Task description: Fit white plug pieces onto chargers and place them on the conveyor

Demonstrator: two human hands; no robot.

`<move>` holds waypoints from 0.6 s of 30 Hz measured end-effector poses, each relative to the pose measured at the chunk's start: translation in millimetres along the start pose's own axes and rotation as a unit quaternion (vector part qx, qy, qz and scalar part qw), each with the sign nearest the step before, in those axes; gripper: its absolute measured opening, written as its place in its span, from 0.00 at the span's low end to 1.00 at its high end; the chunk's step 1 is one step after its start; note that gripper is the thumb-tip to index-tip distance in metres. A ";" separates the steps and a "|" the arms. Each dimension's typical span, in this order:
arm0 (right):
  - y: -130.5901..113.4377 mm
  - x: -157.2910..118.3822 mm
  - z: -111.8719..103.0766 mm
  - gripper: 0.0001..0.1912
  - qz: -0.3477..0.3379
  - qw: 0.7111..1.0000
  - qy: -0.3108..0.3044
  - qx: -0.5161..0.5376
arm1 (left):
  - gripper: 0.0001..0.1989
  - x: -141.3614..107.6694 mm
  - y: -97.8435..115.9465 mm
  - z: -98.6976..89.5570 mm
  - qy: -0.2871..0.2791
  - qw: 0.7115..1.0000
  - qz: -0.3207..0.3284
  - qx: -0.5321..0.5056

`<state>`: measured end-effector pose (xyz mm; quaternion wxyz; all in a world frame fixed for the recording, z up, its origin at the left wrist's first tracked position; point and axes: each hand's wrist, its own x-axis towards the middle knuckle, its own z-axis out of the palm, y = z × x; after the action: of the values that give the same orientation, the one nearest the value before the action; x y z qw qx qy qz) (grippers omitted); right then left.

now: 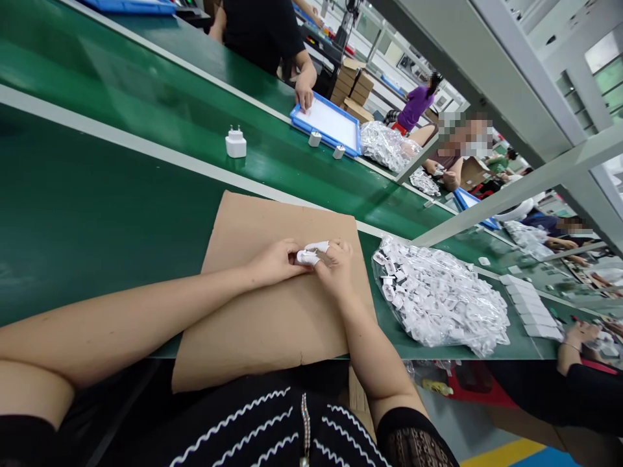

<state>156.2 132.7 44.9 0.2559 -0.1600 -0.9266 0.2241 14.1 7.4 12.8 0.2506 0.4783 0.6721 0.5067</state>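
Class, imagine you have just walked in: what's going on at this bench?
A person's left hand and right hand meet over a cardboard sheet, fingers around something small that is mostly hidden. White covers wrap two right-hand fingers. A clear bag of white parts sits to the right. Beyond the rail, a white plug stands alone, and a co-worker's hand reaches into a blue-rimmed tray.

Green worktables (97,233), grey metal frame (516,65).

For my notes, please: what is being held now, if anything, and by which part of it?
It cannot be told: the left hand and right hand meet over the cardboard, and their fingers would hide anything small between them.
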 end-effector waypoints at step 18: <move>1.6 -4.5 2.9 0.13 0.020 1.000 0.023 -0.002 | 0.23 1.5 2.0 -4.4 -0.024 0.999 -0.024 -0.006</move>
<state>158.6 131.2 40.1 0.2723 -0.1839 -0.9176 0.2236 10.7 6.8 16.5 0.2819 0.4723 0.6741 0.4930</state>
